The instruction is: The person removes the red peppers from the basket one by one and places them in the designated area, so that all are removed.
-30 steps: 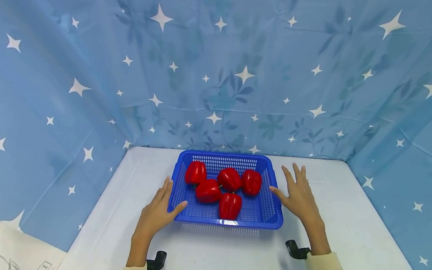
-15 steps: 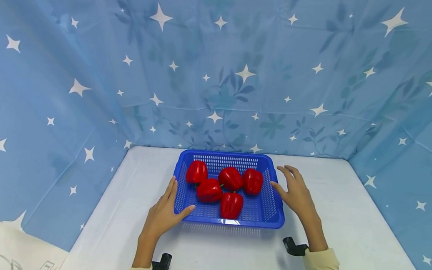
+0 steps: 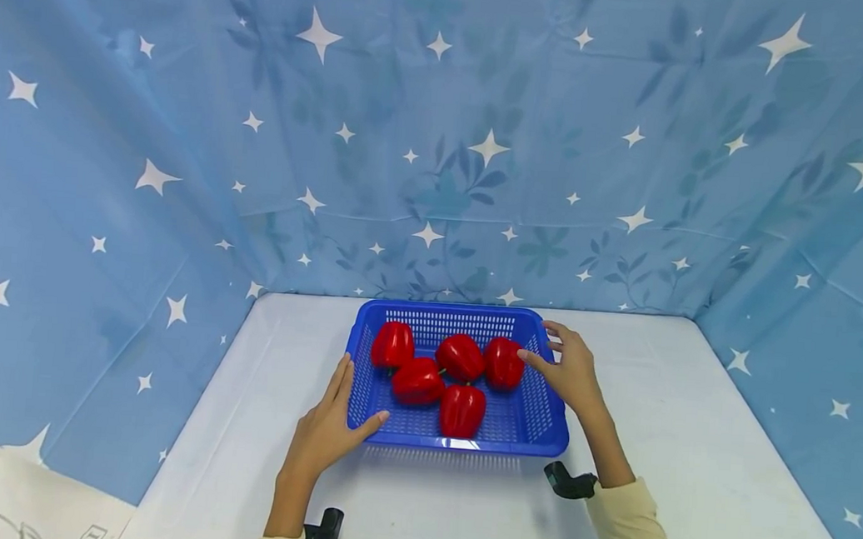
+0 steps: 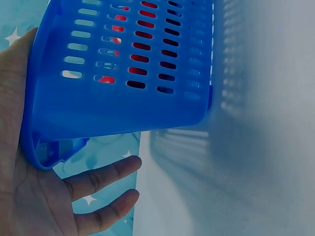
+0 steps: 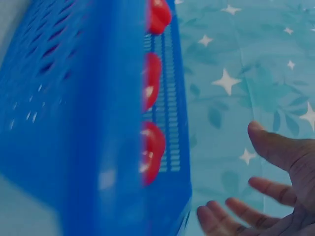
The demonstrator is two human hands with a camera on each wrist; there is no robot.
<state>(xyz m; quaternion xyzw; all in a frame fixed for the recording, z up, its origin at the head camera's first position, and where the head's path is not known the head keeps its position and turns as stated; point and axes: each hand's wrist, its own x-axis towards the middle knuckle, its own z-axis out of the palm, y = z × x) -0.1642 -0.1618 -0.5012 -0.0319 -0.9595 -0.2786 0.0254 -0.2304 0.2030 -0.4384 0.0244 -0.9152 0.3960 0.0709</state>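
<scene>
Red bell peppers [image 3: 459, 357] in blue plastic basket [image 3: 502, 447], left hand [image 3: 321, 430] straight-fingered against its left side, right hand [image 3: 572, 378] loose above its right, starry curtain [image 3: 441, 136] far.

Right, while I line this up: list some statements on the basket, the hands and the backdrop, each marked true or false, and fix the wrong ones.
1. Five red bell peppers lie in the blue plastic basket. True.
2. The left hand is at the basket's left side. True.
3. The right hand grips a bell pepper. False: the right hand holds nothing.
4. The blue curtain carries white stars. True.
5. The sleeves are black. False: the sleeves are beige.
</scene>
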